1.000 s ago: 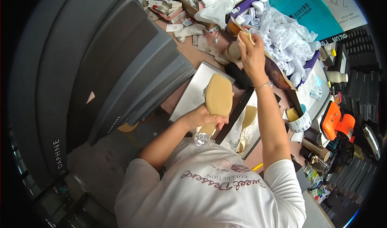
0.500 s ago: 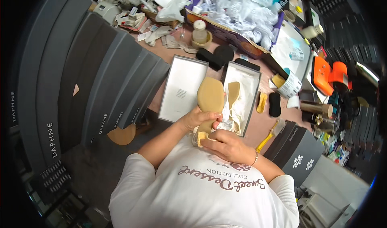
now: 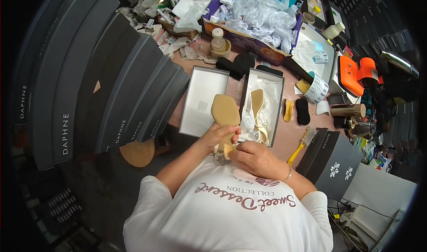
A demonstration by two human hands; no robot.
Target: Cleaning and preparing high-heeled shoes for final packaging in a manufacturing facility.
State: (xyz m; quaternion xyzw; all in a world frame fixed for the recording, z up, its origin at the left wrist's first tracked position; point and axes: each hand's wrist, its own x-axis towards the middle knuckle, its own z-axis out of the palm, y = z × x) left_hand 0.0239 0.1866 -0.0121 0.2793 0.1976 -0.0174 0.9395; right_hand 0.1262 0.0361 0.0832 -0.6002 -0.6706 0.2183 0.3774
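Note:
A tan-soled shoe is held sole up in front of my chest, its toe end pointing away from me. My left hand wraps around its middle. In my right hand is a small yellow pad, pressed against the heel end of the shoe; whether it is sponge or cloth I cannot tell. The other shoe lies sole up on white paper in the open grey shoebox beyond my hands. Left of that box is its white-lined lid.
Tall stacks of grey shoeboxes stand at the left. A yellow-handled brush, a black pad and a label roll lie at the right. Behind are a carton of crumpled plastic, a bottle and an orange tape dispenser.
The shoe and both hands have shifted slightly toward me within the view. My right hand keeps the yellow pad at the heel end, its position there slightly changed.

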